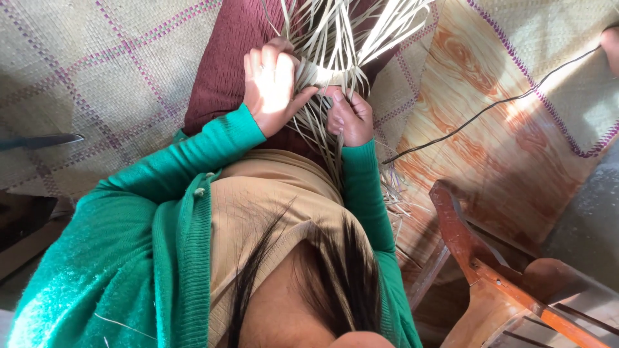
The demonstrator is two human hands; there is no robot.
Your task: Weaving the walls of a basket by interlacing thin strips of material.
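Observation:
Pale straw strips fan out over my lap, which is covered by a maroon cloth. My left hand grips a bunch of the strips from the left side, fingers curled around them. My right hand pinches the strips just below, close to my body. Both arms wear green knitted sleeves. The strips trail down between my hands toward my waist.
A woven mat with purple lines lies under me. A dark blade rests at the left edge. A black cable crosses the wood-patterned floor. A wooden chair stands at the lower right. Another person's toe shows top right.

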